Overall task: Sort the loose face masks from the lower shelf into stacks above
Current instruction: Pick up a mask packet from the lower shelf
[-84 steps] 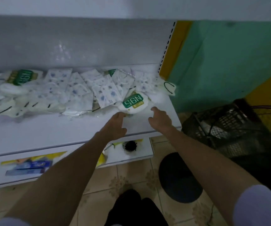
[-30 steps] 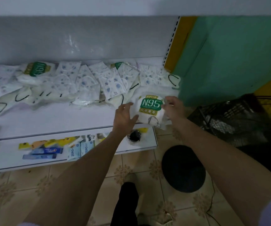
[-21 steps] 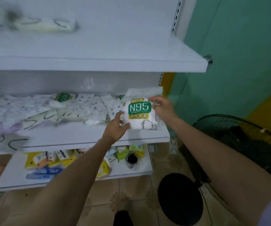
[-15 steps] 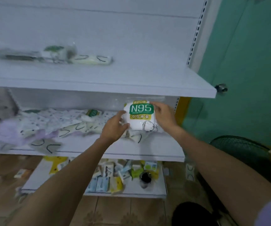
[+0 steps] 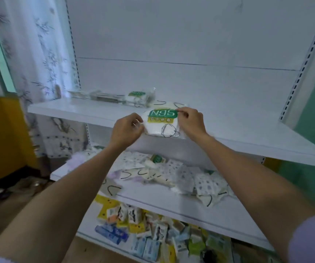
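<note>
Grips the N95 mask pack [image 5: 160, 124] from both sides: left hand [image 5: 126, 130] curled on its left edge, right hand [image 5: 191, 123] pinching its top right corner. Holds it at the front edge of the upper shelf [image 5: 228, 133], near the stacks [image 5: 115, 96]. Cannot tell whether resting there.

The single camera rides on the person's head, squarely facing the white shelving and tipped slightly downward. It stands close, at arm's length: the left hand [image 5: 126, 130] and right hand [image 5: 191, 123] meet on the N95 mask pack [image 5: 161, 122] mid-frame, at the upper shelf [image 5: 247, 138]. The wide lens also catches the lower shelf [image 5: 153, 198] and a curtain [image 5: 44, 54] at the left.
</note>
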Tool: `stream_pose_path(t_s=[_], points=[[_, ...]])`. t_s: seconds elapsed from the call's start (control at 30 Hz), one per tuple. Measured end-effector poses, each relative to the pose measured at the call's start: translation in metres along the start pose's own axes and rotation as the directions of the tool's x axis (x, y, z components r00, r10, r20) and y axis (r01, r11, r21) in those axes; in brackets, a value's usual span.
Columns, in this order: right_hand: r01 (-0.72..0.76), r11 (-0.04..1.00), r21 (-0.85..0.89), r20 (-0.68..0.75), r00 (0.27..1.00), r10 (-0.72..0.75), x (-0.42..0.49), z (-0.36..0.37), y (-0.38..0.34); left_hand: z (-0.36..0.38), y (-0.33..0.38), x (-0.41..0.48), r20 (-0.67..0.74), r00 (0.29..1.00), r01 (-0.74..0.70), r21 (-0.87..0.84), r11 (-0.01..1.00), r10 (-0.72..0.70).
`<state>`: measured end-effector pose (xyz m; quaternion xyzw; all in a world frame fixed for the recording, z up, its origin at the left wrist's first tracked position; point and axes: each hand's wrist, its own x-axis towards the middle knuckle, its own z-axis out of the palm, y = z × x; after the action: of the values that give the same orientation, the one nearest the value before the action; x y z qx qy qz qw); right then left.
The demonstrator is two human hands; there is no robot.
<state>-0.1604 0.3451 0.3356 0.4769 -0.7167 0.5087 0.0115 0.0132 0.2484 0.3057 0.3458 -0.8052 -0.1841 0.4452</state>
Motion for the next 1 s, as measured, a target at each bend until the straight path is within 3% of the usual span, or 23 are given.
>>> stream_pose_path(t_s=[0.37, 0.5, 0.67, 0.83, 1.0], points=[[-0.008, 0.999, 0.038, -0.079, 0.997, 0.011, 0.088, 0.106, -0.054, -0.052, -0.092, 0.102, 0.008, 0.999, -0.043, -0.032, 0.999, 0.043], [-0.004, 1.0, 0.031, -0.046, 0.999, 0.005, 0.104, 0.139, -0.058, -0.057, -0.116, 0.13, -0.015, 0.999, -0.036, -0.075, 0.997, 0.035], [0.012, 0.999, -0.032, -0.05, 0.999, -0.013, 0.134, 0.173, -0.049, -0.048, -0.154, 0.178, 0.017, 0.998, -0.052, -0.105, 0.993, 0.054], [0.14, 0.985, -0.105, -0.066, 0.987, -0.147, 0.193, 0.194, -0.046, -0.023, -0.178, 0.235, -0.018, 0.999, -0.042, -0.171, 0.984, 0.04], [0.121, 0.988, -0.094, -0.116, 0.984, -0.132, 0.259, 0.209, -0.039, 0.005, -0.194, 0.301, -0.028, 0.995, -0.097, -0.187, 0.977, 0.094]])
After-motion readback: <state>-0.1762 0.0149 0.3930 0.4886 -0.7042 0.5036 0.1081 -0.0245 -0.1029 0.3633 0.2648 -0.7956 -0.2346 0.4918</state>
